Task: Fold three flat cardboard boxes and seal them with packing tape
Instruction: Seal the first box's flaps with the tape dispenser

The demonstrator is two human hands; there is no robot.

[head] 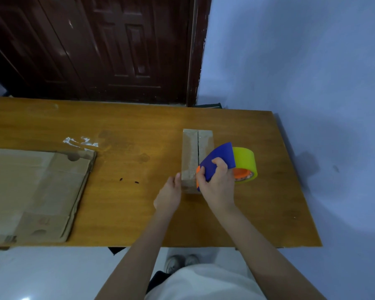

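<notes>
Wooden counter (126, 213): small folded cardboard box (194, 154), light, stiff; left hand (169, 194) open, steadying its side; right hand (217, 182) gripping blue-and-orange tape dispenser (220, 158).

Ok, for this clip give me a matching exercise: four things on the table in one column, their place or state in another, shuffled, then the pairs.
Things:
1. tape dispenser
2. small box
3. flat cardboard
4. left hand

States:
A. lying unfolded at the table's left end
B. gripped by the right hand
C. touching the box's near left corner
D. folded, flaps closed on top

Pairs: 1-B, 2-D, 3-A, 4-C
</notes>
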